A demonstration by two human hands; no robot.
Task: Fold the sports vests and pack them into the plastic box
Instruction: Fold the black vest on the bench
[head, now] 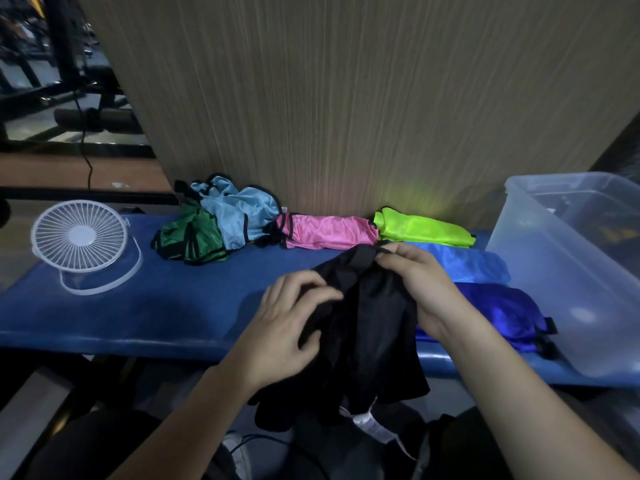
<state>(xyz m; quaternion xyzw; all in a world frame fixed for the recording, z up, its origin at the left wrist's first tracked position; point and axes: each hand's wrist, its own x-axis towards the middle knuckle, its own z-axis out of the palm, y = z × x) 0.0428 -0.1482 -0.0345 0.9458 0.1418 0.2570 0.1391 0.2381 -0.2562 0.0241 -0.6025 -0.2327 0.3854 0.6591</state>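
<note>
A black vest (367, 327) hangs bunched between my hands over the front edge of the blue bench (156, 306). My left hand (287, 323) grips its left side, and my right hand (419, 285) pinches its top edge. Along the back lie folded pink (329, 232) and neon green (422, 226) vests. A light blue vest (464, 265) and a dark blue vest (498, 310) lie to the right. Unfolded pale blue (239, 213) and green (190, 237) vests are heaped at the back left. The clear plastic box (540, 271) stands at the far right.
A small white desk fan (79, 237) stands on the left end of the bench. A wood-grain panel (346, 98) rises directly behind the vests. Dark clothing and a white cord lie below the bench near my lap.
</note>
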